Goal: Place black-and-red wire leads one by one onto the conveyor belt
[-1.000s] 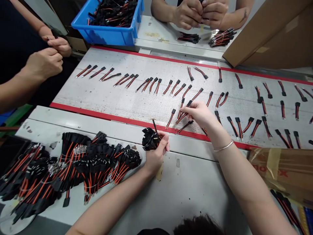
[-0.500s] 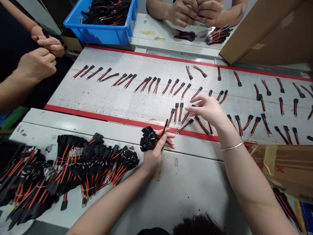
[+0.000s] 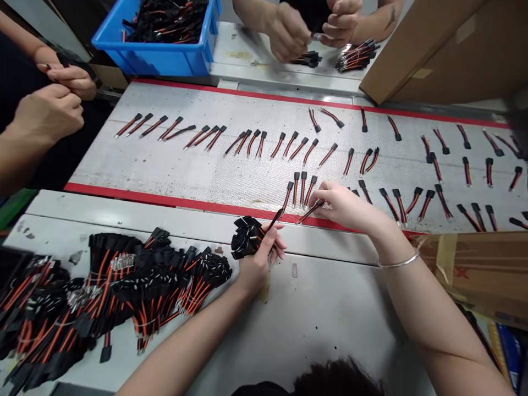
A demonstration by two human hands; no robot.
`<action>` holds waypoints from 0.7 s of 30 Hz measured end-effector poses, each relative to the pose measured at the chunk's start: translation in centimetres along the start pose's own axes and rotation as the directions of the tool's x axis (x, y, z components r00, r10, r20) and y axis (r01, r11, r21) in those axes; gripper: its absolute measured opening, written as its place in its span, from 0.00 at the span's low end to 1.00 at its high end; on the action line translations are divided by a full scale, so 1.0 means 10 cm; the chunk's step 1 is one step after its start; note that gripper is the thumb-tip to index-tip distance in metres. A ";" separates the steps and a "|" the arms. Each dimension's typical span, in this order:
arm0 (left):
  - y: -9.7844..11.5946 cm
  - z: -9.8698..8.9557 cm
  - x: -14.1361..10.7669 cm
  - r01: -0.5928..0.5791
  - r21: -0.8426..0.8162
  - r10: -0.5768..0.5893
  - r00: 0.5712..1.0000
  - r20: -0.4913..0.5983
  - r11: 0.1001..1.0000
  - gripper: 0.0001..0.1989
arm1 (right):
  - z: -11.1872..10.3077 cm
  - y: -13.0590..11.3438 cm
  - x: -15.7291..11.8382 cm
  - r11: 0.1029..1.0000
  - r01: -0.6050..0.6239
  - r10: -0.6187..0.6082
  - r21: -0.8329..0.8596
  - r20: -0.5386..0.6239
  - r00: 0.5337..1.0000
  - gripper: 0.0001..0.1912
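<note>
My left hand is wrapped round a bunch of short cables with black connectors and red-black wires, at the near edge of the belt. One cable sticks up from its fingers. My right hand, with a silver bangle at the wrist, pinches a single cable by its black end, low over the belt's red border. Beside it several cables lie on the grey mesh belt, and longer rows stretch to both sides.
Bundled cables are heaped at the left. A blue bin of cables stands at the back. Cardboard boxes occupy the back right and near right. Other people's hands show at the left and across the belt.
My right hand has moved down toward the belt's near edge and closed on a cable. Across the belt, the other person's hands have come apart. The view has shifted slightly.
</note>
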State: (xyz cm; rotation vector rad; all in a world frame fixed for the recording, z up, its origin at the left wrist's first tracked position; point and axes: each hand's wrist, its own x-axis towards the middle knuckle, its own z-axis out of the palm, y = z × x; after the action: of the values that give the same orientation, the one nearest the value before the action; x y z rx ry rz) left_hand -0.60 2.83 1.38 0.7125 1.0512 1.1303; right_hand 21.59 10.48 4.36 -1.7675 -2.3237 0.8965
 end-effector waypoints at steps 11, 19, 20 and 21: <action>-0.01 0.01 0.01 -0.014 -0.028 0.013 1.000 -0.012 1.000 0.19 | -0.15 -0.17 -0.23 0.624 0.070 0.081 0.778 -0.153 0.985 0.12; 0.01 0.02 -0.01 0.005 -0.047 -0.006 0.999 -0.031 0.999 0.19 | -0.18 -0.57 -0.18 -0.128 -0.100 0.332 0.987 0.138 0.933 0.23; 0.02 0.02 -0.01 0.004 -0.043 -0.005 1.000 -0.028 0.999 0.19 | -0.17 -0.58 -0.18 -0.170 -0.103 0.321 0.980 0.154 0.934 0.21; 0.02 0.02 -0.01 0.002 -0.038 -0.003 1.000 -0.024 0.999 0.19 | -0.17 -0.59 -0.18 -0.191 -0.102 0.307 0.976 0.158 0.939 0.20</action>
State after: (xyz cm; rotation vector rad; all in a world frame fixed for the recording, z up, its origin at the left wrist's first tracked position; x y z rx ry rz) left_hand -0.50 2.84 1.69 0.6693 1.0481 1.1560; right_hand 17.84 8.56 9.21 -1.1659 -0.3998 1.7821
